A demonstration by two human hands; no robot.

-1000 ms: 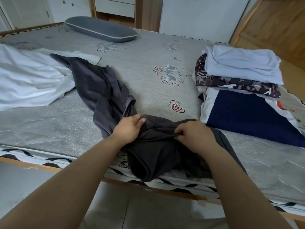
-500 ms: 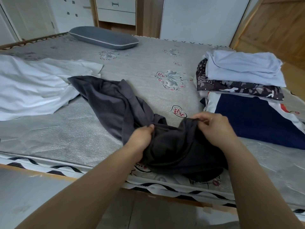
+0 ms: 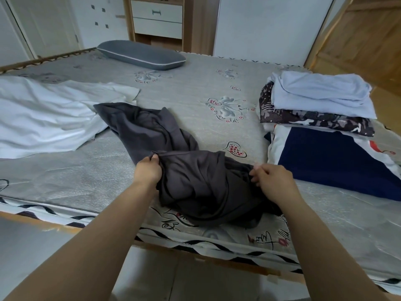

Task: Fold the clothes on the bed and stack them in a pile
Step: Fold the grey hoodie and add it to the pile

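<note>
Left hand, right hand: each pinching an edge of the dark grey garment, crumpled at the bed's near edge; folded pile right; white garment left; pillow far

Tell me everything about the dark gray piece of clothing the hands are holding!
The dark gray garment looks like soft, thin cloth, crumpled and not yet folded. It lies on the bed near the front edge, one end trailing back toward the white cloth, which it seems to touch. The left hand pinches a hemmed edge, and the right hand grips the other side. What kind of garment it is can't be told.
</note>
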